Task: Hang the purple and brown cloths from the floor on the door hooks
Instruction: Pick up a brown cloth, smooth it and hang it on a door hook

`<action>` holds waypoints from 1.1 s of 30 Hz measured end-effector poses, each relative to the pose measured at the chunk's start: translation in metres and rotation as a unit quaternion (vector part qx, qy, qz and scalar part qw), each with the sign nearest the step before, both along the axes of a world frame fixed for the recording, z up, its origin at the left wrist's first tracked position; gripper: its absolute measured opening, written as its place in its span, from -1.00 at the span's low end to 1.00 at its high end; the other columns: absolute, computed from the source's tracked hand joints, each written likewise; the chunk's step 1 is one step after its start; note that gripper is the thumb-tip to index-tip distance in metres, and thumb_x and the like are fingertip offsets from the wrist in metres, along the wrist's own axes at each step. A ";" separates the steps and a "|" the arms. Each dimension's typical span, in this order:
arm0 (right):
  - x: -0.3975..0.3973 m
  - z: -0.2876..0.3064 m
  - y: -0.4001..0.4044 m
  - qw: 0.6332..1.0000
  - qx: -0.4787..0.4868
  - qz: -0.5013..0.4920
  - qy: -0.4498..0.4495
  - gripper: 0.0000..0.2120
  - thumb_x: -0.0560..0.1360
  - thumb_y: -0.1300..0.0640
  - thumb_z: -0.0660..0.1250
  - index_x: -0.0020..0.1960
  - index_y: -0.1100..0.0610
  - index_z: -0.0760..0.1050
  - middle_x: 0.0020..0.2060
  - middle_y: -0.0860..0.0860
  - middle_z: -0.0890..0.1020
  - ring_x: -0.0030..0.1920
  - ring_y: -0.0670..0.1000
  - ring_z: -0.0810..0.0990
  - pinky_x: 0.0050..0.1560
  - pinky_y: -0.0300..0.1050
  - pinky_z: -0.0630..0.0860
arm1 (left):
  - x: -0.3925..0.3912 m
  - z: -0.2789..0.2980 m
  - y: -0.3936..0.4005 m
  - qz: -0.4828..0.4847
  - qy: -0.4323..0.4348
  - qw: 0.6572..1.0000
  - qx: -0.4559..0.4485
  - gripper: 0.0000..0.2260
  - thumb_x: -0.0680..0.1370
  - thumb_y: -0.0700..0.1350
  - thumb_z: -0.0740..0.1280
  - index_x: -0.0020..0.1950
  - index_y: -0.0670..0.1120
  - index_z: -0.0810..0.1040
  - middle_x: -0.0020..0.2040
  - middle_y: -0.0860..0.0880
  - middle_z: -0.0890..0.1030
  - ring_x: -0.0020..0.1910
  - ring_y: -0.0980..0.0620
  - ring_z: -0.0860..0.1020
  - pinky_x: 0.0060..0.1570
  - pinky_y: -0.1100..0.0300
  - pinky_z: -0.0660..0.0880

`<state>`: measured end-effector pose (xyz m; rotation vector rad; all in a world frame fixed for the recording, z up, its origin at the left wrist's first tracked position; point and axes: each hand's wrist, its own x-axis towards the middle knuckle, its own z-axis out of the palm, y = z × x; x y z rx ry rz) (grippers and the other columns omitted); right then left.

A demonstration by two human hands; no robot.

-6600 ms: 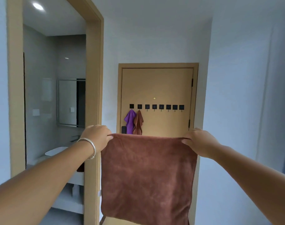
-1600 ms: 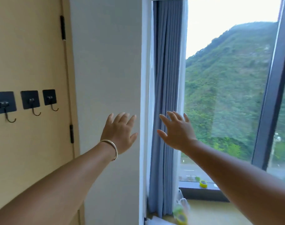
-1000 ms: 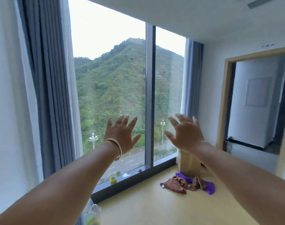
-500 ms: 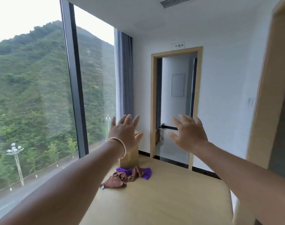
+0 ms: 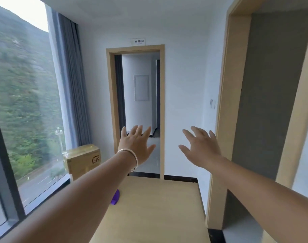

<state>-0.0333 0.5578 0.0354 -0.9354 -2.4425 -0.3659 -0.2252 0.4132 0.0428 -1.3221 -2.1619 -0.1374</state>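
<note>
Head view: purple cloth (image 5: 115,199) on floor (image 5: 158,207), below raised empty hands.

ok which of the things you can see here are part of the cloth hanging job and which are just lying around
Part of the job:
purple cloth on the floor, mostly hidden behind the left forearm
left hand and right hand, both empty

Just lying about:
cardboard box by the window
grey curtain

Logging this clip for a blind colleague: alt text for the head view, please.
Both arms reach forward, left hand and right hand open and empty, toward an open doorway. A scrap of purple cloth shows on the floor beside the left forearm; a box stands by the window.
</note>
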 end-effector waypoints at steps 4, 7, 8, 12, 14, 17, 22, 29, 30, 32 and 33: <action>-0.034 0.012 0.035 0.999 -0.003 -0.039 0.003 -0.40 0.57 -0.28 -0.01 0.54 -0.08 0.05 0.53 0.04 0.14 0.52 0.06 0.06 0.49 0.19 -0.03 | -0.040 0.010 0.051 -0.043 0.002 0.999 0.009 -0.35 0.57 0.31 -0.01 0.56 0.07 -0.10 0.55 -0.05 0.12 0.54 -0.08 0.06 0.47 -0.24 -0.04; -0.062 0.021 0.061 0.998 -0.002 -0.060 0.008 -0.41 0.57 -0.28 -0.01 0.54 -0.08 0.06 0.53 0.04 0.14 0.52 0.05 0.07 0.49 0.18 -0.01 | -0.071 0.020 0.084 -0.062 -0.001 0.998 0.010 -0.36 0.58 0.30 -0.01 0.57 0.06 -0.09 0.56 -0.06 0.10 0.54 -0.07 0.04 0.46 -0.23 -0.06; -0.070 0.023 0.069 0.998 -0.003 -0.065 0.010 -0.41 0.57 -0.28 0.00 0.54 -0.08 0.06 0.53 0.04 0.14 0.52 0.05 0.07 0.49 0.17 -0.02 | -0.080 0.021 0.094 -0.067 -0.001 0.998 0.011 -0.36 0.58 0.30 -0.01 0.57 0.06 -0.08 0.56 -0.06 0.11 0.54 -0.07 0.04 0.46 -0.23 -0.06; -0.101 0.020 0.103 0.997 -0.005 -0.081 0.002 -0.41 0.57 -0.27 0.00 0.53 -0.08 0.05 0.53 0.04 0.13 0.52 0.06 0.08 0.49 0.18 -0.02 | -0.113 0.017 0.136 -0.085 0.001 0.996 0.009 -0.37 0.58 0.28 0.01 0.56 0.05 -0.07 0.53 -0.05 0.16 0.53 -0.06 0.08 0.47 -0.23 -0.03; -0.115 0.017 0.122 0.996 -0.010 -0.084 -0.002 -0.41 0.58 -0.27 0.00 0.54 -0.08 0.05 0.53 0.04 0.13 0.52 0.05 0.07 0.49 0.17 -0.02 | -0.127 0.013 0.160 -0.088 0.000 0.996 0.000 -0.37 0.58 0.29 -0.01 0.56 0.05 -0.09 0.54 -0.05 0.14 0.53 -0.07 0.07 0.47 -0.23 -0.02; -0.135 0.013 0.158 0.996 -0.010 -0.086 -0.006 -0.41 0.58 -0.27 0.00 0.54 -0.08 0.05 0.53 0.04 0.12 0.51 0.05 0.08 0.49 0.16 -0.02 | -0.147 0.006 0.200 -0.092 -0.005 0.996 -0.006 -0.36 0.58 0.29 -0.01 0.57 0.04 -0.10 0.54 -0.05 0.15 0.53 -0.06 0.07 0.47 -0.23 -0.01; -0.172 0.005 0.240 0.997 -0.014 -0.078 -0.002 -0.42 0.57 -0.26 0.02 0.53 -0.08 0.06 0.53 0.04 0.13 0.51 0.05 0.08 0.49 0.17 -0.02 | -0.179 -0.004 0.278 -0.088 -0.005 0.996 -0.017 -0.36 0.58 0.28 0.00 0.56 0.04 -0.10 0.53 -0.05 0.16 0.53 -0.06 0.07 0.47 -0.23 -0.04; -0.219 0.003 0.372 0.998 -0.023 -0.058 0.002 -0.41 0.57 -0.26 0.03 0.53 -0.08 0.05 0.53 0.04 0.13 0.51 0.05 0.08 0.49 0.16 -0.02 | -0.228 -0.001 0.397 -0.053 -0.010 0.998 -0.014 -0.37 0.58 0.27 0.01 0.56 0.05 -0.07 0.51 -0.04 0.17 0.52 -0.03 0.08 0.46 -0.21 -0.04; -0.225 0.004 0.390 0.998 -0.024 -0.055 0.000 -0.41 0.57 -0.25 0.03 0.53 -0.08 0.05 0.53 0.04 0.13 0.51 0.05 0.08 0.49 0.17 -0.03 | -0.235 -0.001 0.413 -0.047 -0.011 0.999 -0.016 -0.38 0.58 0.27 0.01 0.56 0.05 -0.07 0.51 -0.03 0.17 0.52 -0.03 0.08 0.45 -0.21 -0.04; -0.237 0.006 0.424 0.998 -0.026 -0.049 -0.004 -0.41 0.57 -0.25 0.04 0.53 -0.07 0.05 0.53 0.05 0.12 0.51 0.05 0.08 0.49 0.17 -0.03 | -0.248 -0.003 0.443 -0.034 -0.014 0.999 -0.016 -0.38 0.59 0.27 0.01 0.56 0.05 -0.07 0.52 -0.04 0.16 0.52 -0.03 0.07 0.45 -0.21 -0.04; -0.243 0.007 0.440 0.999 -0.025 -0.048 -0.006 -0.41 0.57 -0.25 0.04 0.54 -0.07 0.05 0.53 0.05 0.12 0.51 0.05 0.08 0.49 0.17 -0.03 | -0.254 -0.004 0.457 -0.028 -0.017 0.999 -0.015 -0.38 0.59 0.27 0.01 0.56 0.05 -0.07 0.53 -0.04 0.15 0.52 -0.04 0.07 0.45 -0.21 -0.04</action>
